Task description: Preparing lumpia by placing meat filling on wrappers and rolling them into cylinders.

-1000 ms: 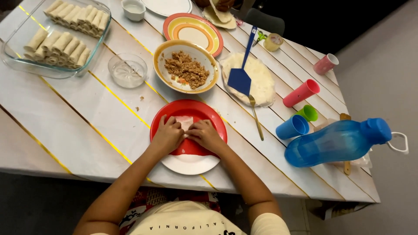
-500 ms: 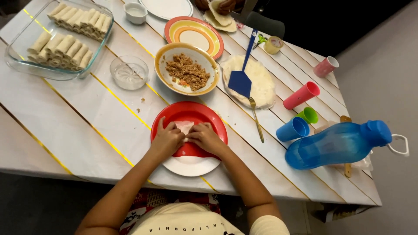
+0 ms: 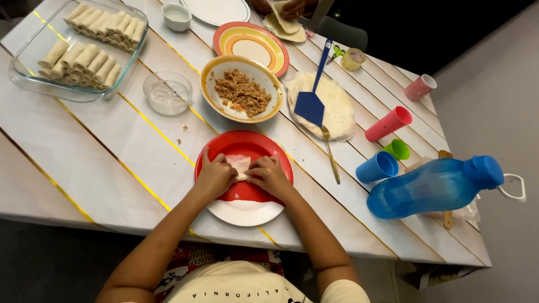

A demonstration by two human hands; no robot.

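Observation:
A pale wrapper (image 3: 240, 164) lies folded on a red plate (image 3: 247, 145) stacked over a white plate (image 3: 245, 212). My left hand (image 3: 215, 177) presses its left side and my right hand (image 3: 269, 175) presses its right side, fingers curled on the dough. Just beyond the plate stands a yellow-rimmed bowl of brown minced filling (image 3: 241, 90).
A glass dish of finished rolls (image 3: 84, 50) sits far left, a small glass bowl (image 3: 167, 93) beside it. A stack of wrappers with a blue spatula (image 3: 312, 101) and a fork (image 3: 330, 153) lies right. Coloured cups (image 3: 377, 166) and a blue bottle (image 3: 432, 187) stand further right. Another person's hands (image 3: 283, 8) work at the far edge.
Both hands stay on the wrapper, shifting only slightly. The view has drifted a little.

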